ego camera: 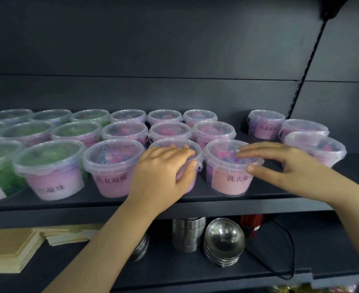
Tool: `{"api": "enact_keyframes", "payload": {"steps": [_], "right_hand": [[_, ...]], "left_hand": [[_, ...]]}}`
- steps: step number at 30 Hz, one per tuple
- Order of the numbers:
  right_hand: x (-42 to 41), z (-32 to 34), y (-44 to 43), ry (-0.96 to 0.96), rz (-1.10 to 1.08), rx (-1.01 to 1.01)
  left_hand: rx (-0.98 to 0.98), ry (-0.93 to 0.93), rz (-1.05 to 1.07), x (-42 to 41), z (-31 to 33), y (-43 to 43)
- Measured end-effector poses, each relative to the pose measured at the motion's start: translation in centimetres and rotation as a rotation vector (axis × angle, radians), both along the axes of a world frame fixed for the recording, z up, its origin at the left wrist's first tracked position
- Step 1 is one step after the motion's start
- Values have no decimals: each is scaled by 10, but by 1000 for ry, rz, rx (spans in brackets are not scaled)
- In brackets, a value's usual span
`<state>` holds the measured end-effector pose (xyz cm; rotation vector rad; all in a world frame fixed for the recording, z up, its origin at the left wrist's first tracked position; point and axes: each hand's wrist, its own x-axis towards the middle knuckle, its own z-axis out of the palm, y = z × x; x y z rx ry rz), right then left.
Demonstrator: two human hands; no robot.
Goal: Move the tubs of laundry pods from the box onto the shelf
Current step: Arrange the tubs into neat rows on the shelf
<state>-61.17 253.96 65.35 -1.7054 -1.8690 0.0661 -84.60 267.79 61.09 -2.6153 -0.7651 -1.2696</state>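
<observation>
"衣凝珠" on middle tub [113,166], "凝珠" on left tub [51,166], "洗衣" on right tub [227,176]

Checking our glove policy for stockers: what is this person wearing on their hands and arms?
Nothing visible. The left hand and right hand are bare: no gloves, rings or watch. Both forearms are uncovered as far as the frame shows; no sleeve is in view.

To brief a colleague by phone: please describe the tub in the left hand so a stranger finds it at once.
Find the dark shelf covered with clear-lidded tubs and follow its front row. The tub stands directly left of the neighbouring tub under the right hand. Only it has the left hand gripping its lid and hiding its label.
</observation>
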Motion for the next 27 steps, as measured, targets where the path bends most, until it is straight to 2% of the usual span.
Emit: {"api": "enact_keyframes", "payload": {"steps": [4, 12, 18, 22, 27], "right_hand": [[-2, -1, 7, 114, -29, -34], [-3, -2, 10, 209, -67, -97], [-5, 4, 8, 299, -87, -52], [11, 12, 10, 245, -127, -19], [58, 28, 23, 48, -203, -44]], "left_hand": [[-24, 26, -27, -2, 1, 2], [-82, 71, -39, -6, 7, -1], [-291, 146, -48, -6, 24, 2], [-330, 199, -49, 1, 37, 5], [-335, 195, -103, 36, 57, 12]]}}
